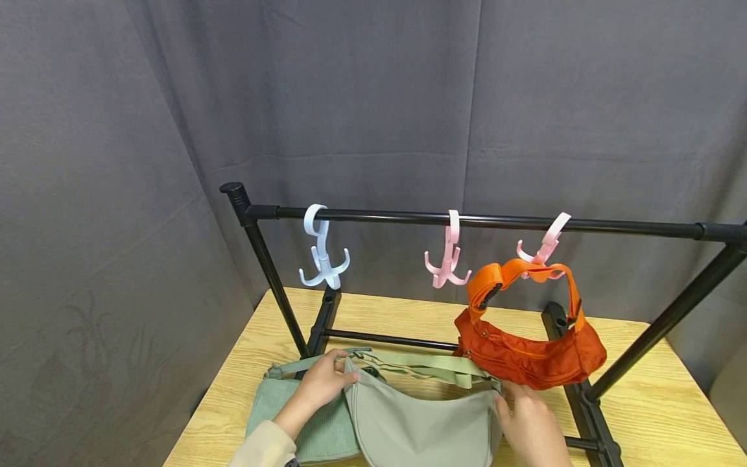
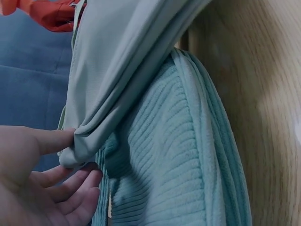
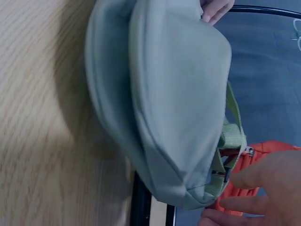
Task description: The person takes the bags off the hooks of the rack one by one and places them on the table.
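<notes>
At the table's (image 1: 224, 415) near middle, I'd hold the grey-green bag (image 1: 432, 421) level — left hand (image 1: 320, 384) pinching its left corner, right hand (image 1: 532, 421), as far as I can tell, gripping its right end — strap (image 1: 411, 359) untwisted.

There are three bags: one ribbed teal bag (image 1: 315, 421), one smooth grey-green bag (image 1: 426, 425) and one orange-red bag (image 1: 528, 357). The hooks also number three, made up of one pale blue hook (image 1: 323, 253), one pink hook (image 1: 449, 256) and a second pink hook (image 1: 547, 246). Two hands, one left hand (image 1: 323, 379) and one right hand (image 1: 528, 415), are in view, along with one wooden table (image 1: 216, 402) and one black rack (image 1: 259, 212) with one top rail (image 1: 373, 216) and two slanted posts, a left post (image 1: 274, 285) and a right post (image 1: 667, 318).
</notes>
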Tool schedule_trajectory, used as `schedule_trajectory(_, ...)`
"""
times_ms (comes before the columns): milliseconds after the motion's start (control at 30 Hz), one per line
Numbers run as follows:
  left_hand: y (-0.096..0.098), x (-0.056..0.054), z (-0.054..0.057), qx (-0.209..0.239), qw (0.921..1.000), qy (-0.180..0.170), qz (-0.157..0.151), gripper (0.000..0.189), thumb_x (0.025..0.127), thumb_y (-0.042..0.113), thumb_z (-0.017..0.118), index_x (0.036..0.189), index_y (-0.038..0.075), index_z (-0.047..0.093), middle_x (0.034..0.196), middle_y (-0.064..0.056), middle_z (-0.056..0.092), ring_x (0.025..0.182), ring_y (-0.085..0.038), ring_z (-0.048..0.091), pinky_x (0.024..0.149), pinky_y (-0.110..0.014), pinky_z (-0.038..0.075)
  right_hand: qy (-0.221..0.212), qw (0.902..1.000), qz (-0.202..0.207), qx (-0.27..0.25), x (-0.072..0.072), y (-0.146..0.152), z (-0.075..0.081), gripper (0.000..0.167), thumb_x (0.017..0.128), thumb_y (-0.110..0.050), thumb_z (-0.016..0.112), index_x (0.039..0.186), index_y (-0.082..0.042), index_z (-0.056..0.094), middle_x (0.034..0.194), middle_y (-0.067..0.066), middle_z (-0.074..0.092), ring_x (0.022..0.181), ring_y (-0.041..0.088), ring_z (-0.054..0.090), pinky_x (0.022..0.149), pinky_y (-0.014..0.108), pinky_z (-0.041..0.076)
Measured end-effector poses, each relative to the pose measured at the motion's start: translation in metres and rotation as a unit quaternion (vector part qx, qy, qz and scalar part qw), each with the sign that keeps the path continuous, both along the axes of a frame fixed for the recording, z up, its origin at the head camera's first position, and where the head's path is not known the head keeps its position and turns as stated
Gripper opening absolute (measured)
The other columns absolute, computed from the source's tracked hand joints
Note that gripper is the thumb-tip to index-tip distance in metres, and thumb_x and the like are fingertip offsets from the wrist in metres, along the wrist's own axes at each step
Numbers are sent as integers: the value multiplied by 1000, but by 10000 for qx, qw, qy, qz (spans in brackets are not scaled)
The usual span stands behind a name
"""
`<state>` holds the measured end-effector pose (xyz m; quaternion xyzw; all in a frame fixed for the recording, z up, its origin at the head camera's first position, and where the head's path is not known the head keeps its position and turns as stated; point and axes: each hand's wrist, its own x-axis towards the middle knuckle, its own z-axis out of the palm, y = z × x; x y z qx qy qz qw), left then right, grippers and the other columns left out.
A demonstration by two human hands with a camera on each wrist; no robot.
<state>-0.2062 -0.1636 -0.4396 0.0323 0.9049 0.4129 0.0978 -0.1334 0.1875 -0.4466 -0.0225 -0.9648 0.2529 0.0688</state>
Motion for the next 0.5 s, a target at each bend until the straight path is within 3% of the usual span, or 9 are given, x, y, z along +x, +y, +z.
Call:
schedule_trajectory(233, 1, 3, 7, 421, 9990, -80, -154, 55, 93, 24, 71, 138, -2, 51, 121, -20, 63, 111, -38, 61, 84, -50, 53, -8, 9997, -143, -180, 4, 5, 7, 28, 93, -15, 67, 114, 3, 69, 102, 18, 68, 92, 39, 65, 73, 55, 52)
schedule_trajectory(500, 5, 3, 11, 566, 9975, -107, -416, 52, 93, 25, 71, 134, -2, 55, 116, -14, 65, 106, -34, 63, 81, -46, 54, -45, 9994, -290, -158, 4, 8, 8, 30, 94, -14, 65, 115, 6, 67, 109, 25, 66, 94, 43, 64, 74, 56, 52)
